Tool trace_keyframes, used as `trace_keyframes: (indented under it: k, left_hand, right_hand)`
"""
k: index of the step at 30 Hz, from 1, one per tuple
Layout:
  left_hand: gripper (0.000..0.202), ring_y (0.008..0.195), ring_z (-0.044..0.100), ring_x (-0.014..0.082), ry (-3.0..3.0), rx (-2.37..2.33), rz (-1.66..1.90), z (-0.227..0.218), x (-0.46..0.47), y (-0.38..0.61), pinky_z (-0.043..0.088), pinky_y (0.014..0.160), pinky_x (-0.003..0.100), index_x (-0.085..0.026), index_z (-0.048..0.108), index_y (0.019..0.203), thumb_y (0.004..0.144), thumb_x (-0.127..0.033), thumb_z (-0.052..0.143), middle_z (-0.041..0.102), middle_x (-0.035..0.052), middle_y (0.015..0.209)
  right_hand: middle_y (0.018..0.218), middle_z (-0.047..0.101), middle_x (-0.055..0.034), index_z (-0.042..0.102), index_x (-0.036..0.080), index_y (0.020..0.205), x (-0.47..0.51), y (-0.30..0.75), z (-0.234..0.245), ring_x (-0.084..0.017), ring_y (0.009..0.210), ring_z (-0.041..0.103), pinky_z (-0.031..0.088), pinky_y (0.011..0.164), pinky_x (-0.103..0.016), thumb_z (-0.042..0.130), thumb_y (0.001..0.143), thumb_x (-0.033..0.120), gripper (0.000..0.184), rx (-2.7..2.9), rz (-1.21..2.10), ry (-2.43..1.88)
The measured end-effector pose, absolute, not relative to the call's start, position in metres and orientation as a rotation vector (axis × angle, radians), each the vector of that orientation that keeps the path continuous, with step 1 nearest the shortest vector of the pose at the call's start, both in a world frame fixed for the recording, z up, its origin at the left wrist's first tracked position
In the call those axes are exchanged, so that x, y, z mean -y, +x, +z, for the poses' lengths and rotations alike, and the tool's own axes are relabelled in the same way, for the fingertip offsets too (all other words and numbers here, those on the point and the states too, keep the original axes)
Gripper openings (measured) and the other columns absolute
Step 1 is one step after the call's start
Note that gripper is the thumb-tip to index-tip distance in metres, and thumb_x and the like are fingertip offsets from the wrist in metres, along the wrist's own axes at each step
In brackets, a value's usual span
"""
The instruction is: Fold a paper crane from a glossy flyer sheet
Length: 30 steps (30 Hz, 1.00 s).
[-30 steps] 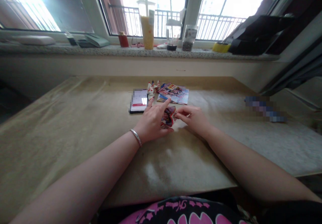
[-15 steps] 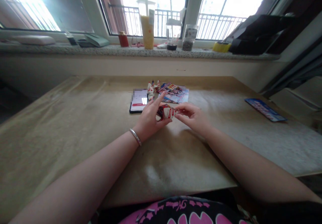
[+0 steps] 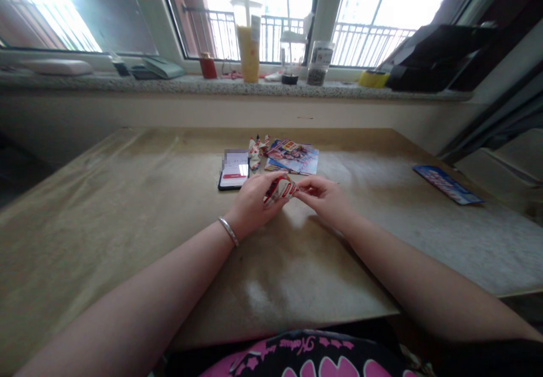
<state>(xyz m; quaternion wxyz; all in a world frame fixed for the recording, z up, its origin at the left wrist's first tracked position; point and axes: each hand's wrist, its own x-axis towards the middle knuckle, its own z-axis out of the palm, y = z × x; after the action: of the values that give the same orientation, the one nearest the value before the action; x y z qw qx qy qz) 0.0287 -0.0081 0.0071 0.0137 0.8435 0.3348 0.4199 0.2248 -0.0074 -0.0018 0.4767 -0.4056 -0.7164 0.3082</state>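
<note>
Both hands are on a small red-and-white printed piece [image 3: 285,188], which looks like folded glossy paper or wrapper. My left hand [image 3: 254,197] is wrapped round its left side, with the thumb along the lower edge. At its right tip, the fingers of my right hand [image 3: 324,195] pinch it. Past my left hand lie several similar crumpled or folded red-and-white pieces [image 3: 256,148]. A phone [image 3: 235,173] with a lit screen rests to their left. To their right is a small pile of colourful printed sheets [image 3: 299,159].
A blue printed strip [image 3: 447,185] lies on the right of the covered table [image 3: 127,224]. Along the stone windowsill [image 3: 182,86] stand a tall cup of yellow drink [image 3: 249,52], a red jar [image 3: 207,66], clear containers [image 3: 319,63] and a black bag [image 3: 428,60].
My left fingers, raised and stretched out before, have come down and closed round the folded piece. The piece has turned slightly. My right hand has hardly moved.
</note>
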Motion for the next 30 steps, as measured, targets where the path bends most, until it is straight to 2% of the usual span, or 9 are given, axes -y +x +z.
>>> trace_keyframes:
  k: [7,10,13,16,19,22,25,30]
  left_hand:
    - [0.015,0.075,0.061,0.0156,2.635,-1.102,1.440,0.009,0.007,0.031,0.046,0.087,0.035,-0.019,0.058,0.087,0.081,-0.031,0.064,0.068,0.0005,0.080]
    - [0.017,0.068,0.060,0.0142,2.675,-1.070,1.459,0.009,0.007,0.031,0.045,0.087,0.036,-0.019,0.057,0.078,0.084,-0.034,0.060,0.067,-0.0009,0.074]
    - [0.015,0.071,0.062,0.0146,2.679,-1.043,1.439,0.009,0.007,0.030,0.043,0.091,0.038,-0.019,0.058,0.080,0.084,-0.034,0.060,0.068,-0.0006,0.076]
    - [0.015,0.084,0.063,0.0167,2.644,-1.002,1.441,0.012,0.011,0.030,0.042,0.094,0.038,-0.020,0.060,0.089,0.081,-0.032,0.064,0.069,0.0015,0.087]
    - [0.019,0.092,0.062,0.0180,2.586,-0.944,1.525,0.017,0.016,0.032,0.042,0.093,0.038,-0.020,0.061,0.093,0.079,-0.033,0.066,0.069,0.0036,0.094]
    - [0.011,0.088,0.062,0.0170,2.555,-0.898,1.591,0.020,0.019,0.034,0.044,0.089,0.037,-0.021,0.062,0.086,0.080,-0.030,0.066,0.069,0.0027,0.089]
    - [0.004,0.084,0.063,0.0155,2.533,-0.885,1.634,0.021,0.019,0.035,0.046,0.085,0.035,-0.021,0.063,0.080,0.081,-0.023,0.065,0.069,0.0014,0.084]
    - [0.002,0.084,0.063,0.0152,2.479,-0.925,1.646,0.017,0.014,0.033,0.047,0.082,0.034,-0.020,0.062,0.079,0.081,-0.019,0.064,0.069,0.0015,0.083]
  right_hand:
    - [0.084,0.067,-0.0023,0.068,0.022,0.083,0.015,0.223,0.008,-0.013,0.076,0.061,0.052,0.059,-0.024,0.065,0.079,0.029,0.009,1.848,0.587,-0.935]
    - [0.083,0.067,-0.0027,0.068,0.022,0.080,0.019,0.222,0.012,-0.013,0.076,0.061,0.052,0.057,-0.023,0.064,0.079,0.027,0.006,1.900,0.493,-0.907]
    - [0.082,0.067,-0.0028,0.067,0.021,0.078,0.021,0.222,0.014,-0.013,0.073,0.061,0.051,0.055,-0.022,0.063,0.081,0.025,0.006,1.908,0.412,-0.905]
    - [0.082,0.068,-0.0026,0.067,0.022,0.077,0.023,0.223,0.015,-0.013,0.075,0.062,0.050,0.055,-0.023,0.062,0.082,0.025,0.007,1.911,0.294,-0.936]
    - [0.085,0.069,-0.0026,0.068,0.023,0.080,0.025,0.224,0.017,-0.015,0.081,0.063,0.052,0.066,-0.027,0.061,0.083,0.027,0.009,1.959,0.125,-0.982]
    - [0.088,0.069,-0.0021,0.069,0.025,0.083,0.027,0.225,0.020,-0.016,0.085,0.063,0.051,0.076,-0.031,0.060,0.085,0.028,0.010,2.004,0.006,-0.988]
    - [0.089,0.069,-0.0021,0.068,0.025,0.084,0.027,0.225,0.020,-0.017,0.086,0.063,0.050,0.078,-0.032,0.060,0.085,0.028,0.009,2.009,-0.037,-0.964]
    - [0.087,0.069,-0.0020,0.066,0.024,0.085,0.022,0.227,0.020,-0.017,0.085,0.061,0.048,0.081,-0.034,0.062,0.083,0.025,0.005,1.962,-0.024,-0.877]
